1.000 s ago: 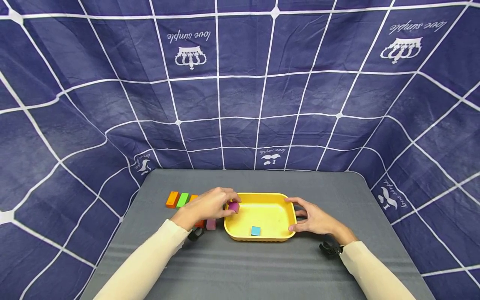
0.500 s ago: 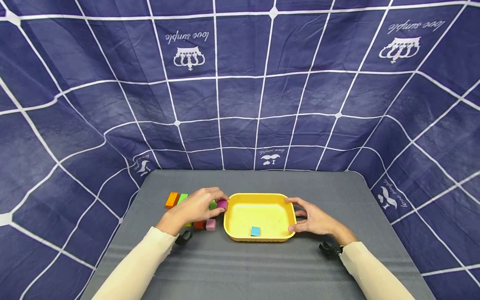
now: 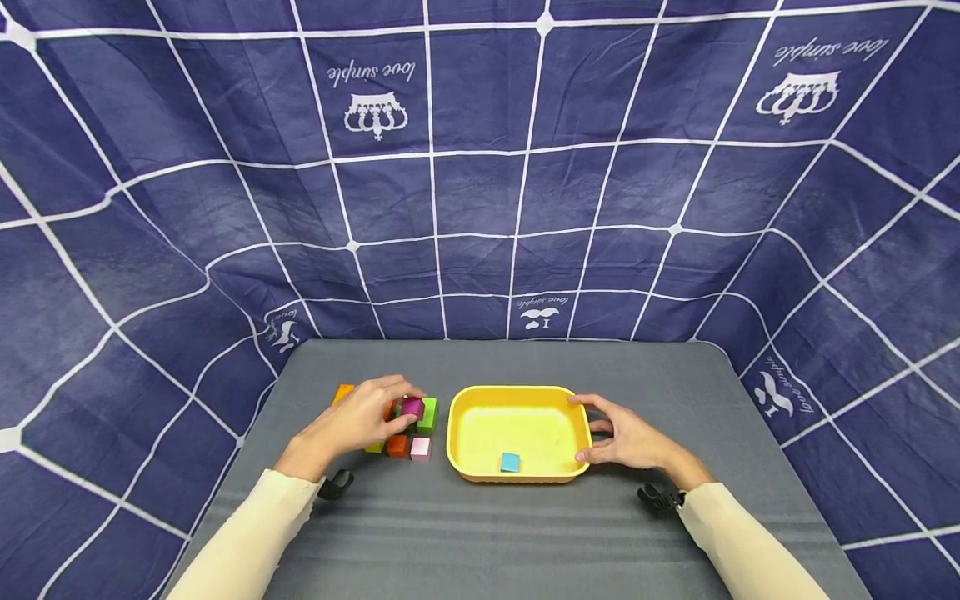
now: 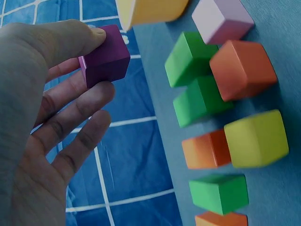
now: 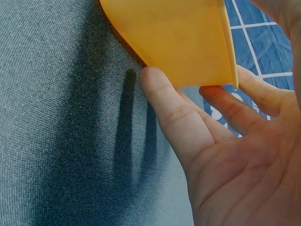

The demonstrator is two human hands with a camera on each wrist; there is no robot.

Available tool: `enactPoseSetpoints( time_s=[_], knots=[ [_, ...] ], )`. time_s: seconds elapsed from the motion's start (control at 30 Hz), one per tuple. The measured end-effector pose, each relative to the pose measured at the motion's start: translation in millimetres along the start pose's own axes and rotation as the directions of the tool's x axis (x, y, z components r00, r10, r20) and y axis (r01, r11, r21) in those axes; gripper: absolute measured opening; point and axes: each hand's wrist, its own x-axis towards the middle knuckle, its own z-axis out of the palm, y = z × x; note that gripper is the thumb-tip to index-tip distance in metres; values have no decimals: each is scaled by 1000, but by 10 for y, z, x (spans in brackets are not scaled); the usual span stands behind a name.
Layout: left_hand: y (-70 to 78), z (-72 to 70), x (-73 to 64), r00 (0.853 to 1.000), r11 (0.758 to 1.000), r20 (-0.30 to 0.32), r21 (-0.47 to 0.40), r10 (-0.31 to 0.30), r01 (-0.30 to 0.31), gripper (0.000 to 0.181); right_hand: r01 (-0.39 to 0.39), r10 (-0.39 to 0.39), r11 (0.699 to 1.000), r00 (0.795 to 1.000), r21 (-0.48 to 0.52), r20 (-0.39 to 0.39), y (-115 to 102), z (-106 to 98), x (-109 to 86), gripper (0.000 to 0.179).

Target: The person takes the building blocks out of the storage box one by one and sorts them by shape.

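My left hand [image 3: 356,421] pinches a purple cube [image 4: 107,59] between thumb and fingers. In the head view it holds the cube over the left group of blocks, beside a green block [image 3: 427,415]. To the right lies a shallow yellow tray [image 3: 540,425] with a small blue block [image 3: 510,462] near its front wall. My right hand [image 3: 636,437] grips the tray's right end, fingers and thumb spread along the wall. In the right wrist view, fingertips touch the tray's yellow side.
In front of the left hand sit a pink cube [image 3: 421,449], a red-orange cube [image 3: 397,447] and a yellow block [image 4: 257,139]. More green and orange blocks lie alongside in the left wrist view. A patterned blue curtain [image 3: 480,192] closes off the grey table's far side.
My left hand has carried the purple cube leftward, from over the tray's left edge to above the blocks. The right hand and the tray stay in place.
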Motion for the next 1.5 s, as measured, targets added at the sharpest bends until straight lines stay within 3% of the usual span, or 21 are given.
enactPoseSetpoints(
  time_s=[0.17, 0.73, 1.03, 1.27, 1.5],
  knots=[
    [-91, -25, -105, 1000, 1000, -9, 0, -23, 23, 32, 8, -8, 1000, 1000, 11, 4, 9, 2, 11, 98],
    [-482, 11, -444, 987, 998, -153, 60, 42, -33, 32, 33, -33, 999, 999, 15, 4, 49, 3, 23, 97],
    [-635, 25, -617, 988, 998, -149, 51, -28, 36, 34, 31, -31, 999, 1000, 22, -3, 45, 1, 25, 97],
    [-729, 26, -715, 987, 992, -117, 53, -107, 113, 35, 27, -27, 999, 1000, 21, -6, 51, -7, 21, 98],
    [-802, 90, -794, 987, 987, -62, 51, -148, 151, 35, 33, -33, 999, 999, 23, -7, 69, -4, 18, 97]
  ],
)
